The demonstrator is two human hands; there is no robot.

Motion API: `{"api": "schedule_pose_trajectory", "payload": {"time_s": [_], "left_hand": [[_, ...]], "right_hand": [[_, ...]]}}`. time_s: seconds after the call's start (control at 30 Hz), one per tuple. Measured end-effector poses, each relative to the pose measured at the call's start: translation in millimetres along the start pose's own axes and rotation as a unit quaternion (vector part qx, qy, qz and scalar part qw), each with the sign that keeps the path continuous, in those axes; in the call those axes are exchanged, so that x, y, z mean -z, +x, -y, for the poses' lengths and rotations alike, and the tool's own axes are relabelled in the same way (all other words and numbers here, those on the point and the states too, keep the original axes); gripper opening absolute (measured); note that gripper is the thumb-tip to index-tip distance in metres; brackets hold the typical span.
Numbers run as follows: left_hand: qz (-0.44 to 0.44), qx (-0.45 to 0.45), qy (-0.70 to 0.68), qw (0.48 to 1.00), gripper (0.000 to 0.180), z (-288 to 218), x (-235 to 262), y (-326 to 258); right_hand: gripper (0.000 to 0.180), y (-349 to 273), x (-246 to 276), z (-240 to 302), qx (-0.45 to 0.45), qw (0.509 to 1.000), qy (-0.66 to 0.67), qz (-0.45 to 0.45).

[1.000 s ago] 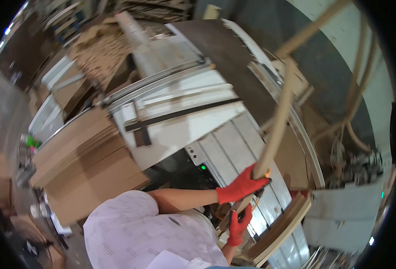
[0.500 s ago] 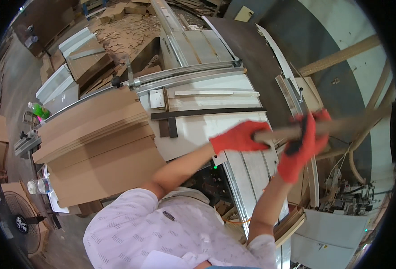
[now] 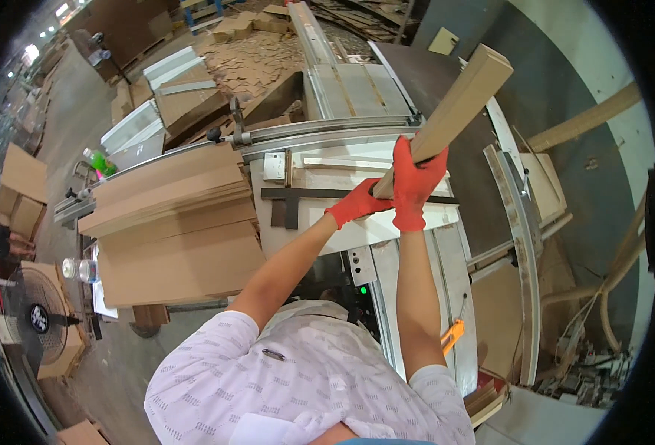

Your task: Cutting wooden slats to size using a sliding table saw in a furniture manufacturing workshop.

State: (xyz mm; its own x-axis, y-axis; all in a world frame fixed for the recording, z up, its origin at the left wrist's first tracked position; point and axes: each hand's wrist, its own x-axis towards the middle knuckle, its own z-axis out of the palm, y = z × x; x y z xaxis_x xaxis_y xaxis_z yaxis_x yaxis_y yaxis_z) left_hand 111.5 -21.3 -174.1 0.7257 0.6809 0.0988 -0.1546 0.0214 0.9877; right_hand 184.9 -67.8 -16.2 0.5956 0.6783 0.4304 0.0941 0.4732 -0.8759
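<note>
There is one gloved left hand (image 3: 359, 205) and one gloved right hand (image 3: 419, 182), with one held wooden bar (image 3: 465, 104), one orange-handled tool (image 3: 453, 336), one green bottle (image 3: 100, 162), two clear jars (image 3: 88, 271), one caged fan (image 3: 40, 319) at lower left and one lit green light (image 3: 364, 291).

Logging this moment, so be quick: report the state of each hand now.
Left hand: closed on the lower end of a wooden bar.
Right hand: closed around the same bar, farther up.

Grey floor (image 3: 123, 363), grey-and-white wall (image 3: 565, 119), bright lights (image 3: 31, 53) upper left
</note>
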Motion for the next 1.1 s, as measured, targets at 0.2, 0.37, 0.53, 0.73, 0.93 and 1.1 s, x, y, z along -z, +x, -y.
{"api": "schedule_pose_trajectory", "payload": {"time_s": [0.2, 0.37, 0.53, 0.73, 0.93, 1.1], "left_hand": [[-0.132, 0.044, 0.048, 0.989, 0.069, -4, -21, -12], [-0.115, 0.024, 0.146, 0.982, 0.072, 11, 8, -38], [-0.345, 0.074, 0.633, 0.690, 0.059, 43, 78, -48], [-0.291, 0.189, 0.793, 0.500, 0.006, 99, 129, -34], [-0.347, 0.176, 0.817, 0.426, 0.010, 136, 124, -3], [-0.536, 0.089, 0.587, 0.600, 0.020, 132, 130, 4]], "right_hand": [[0.029, 10, 16, -18, 0.031, 0.999, 0.011, 0.036], [0.033, 11, 15, -12, 0.019, 0.998, -0.009, 0.058], [0.030, 10, 17, -20, 0.019, 0.997, 0.005, 0.072], [0.050, 17, 11, -61, -0.010, 0.998, -0.001, 0.055], [0.052, 22, 8, -45, 0.080, 0.992, -0.020, 0.091], [0.052, 24, 6, -35, 0.034, 0.993, -0.027, 0.106]]}}
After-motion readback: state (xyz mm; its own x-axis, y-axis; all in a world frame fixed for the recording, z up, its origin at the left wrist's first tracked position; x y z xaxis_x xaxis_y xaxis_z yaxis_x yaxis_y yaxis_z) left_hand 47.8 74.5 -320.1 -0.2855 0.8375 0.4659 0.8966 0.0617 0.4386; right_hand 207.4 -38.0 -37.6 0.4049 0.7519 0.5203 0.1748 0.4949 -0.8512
